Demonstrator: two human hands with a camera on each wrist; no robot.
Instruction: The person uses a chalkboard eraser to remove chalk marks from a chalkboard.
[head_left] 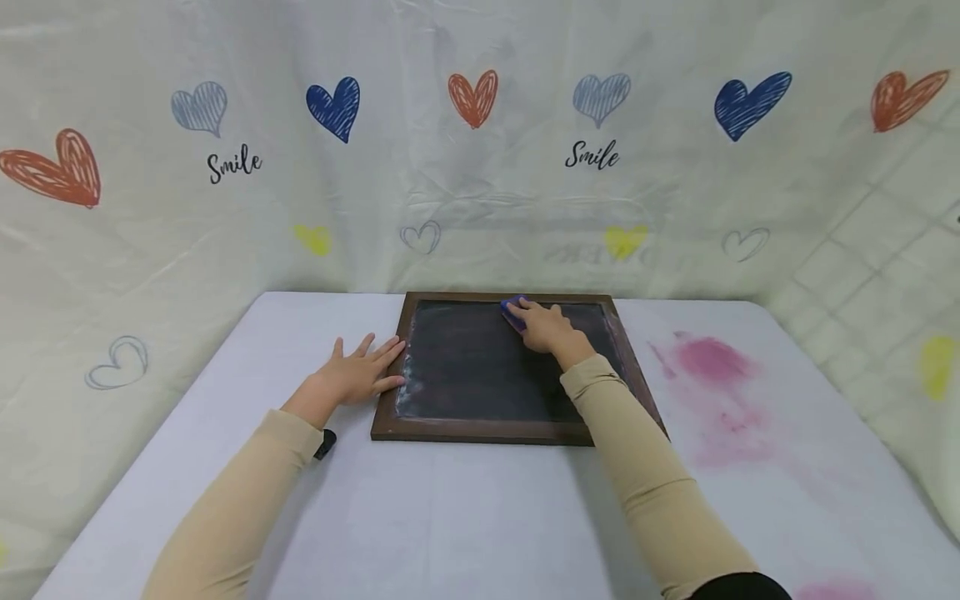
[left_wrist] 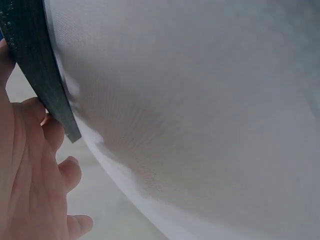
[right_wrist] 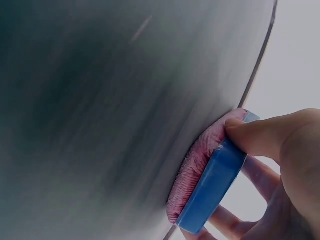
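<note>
A blackboard [head_left: 480,367] in a brown wooden frame lies on the table, with chalk smears along its left side. My right hand [head_left: 549,327] grips a blue chalkboard eraser [right_wrist: 212,182] near the board's top edge. In the right wrist view the eraser's pink fabric pad [right_wrist: 195,165] lies against the dark surface, thumb on one side and fingers on the other. My left hand [head_left: 352,375] is spread with straight fingers, its fingertips resting on the left side of the frame [left_wrist: 40,60].
A white cloth covers the table [head_left: 450,517], with a pink stain [head_left: 716,362] right of the board. Behind it hangs a pale curtain [head_left: 510,183] printed with hearts and "Smile". A small black object [head_left: 325,444] shows by the left cuff.
</note>
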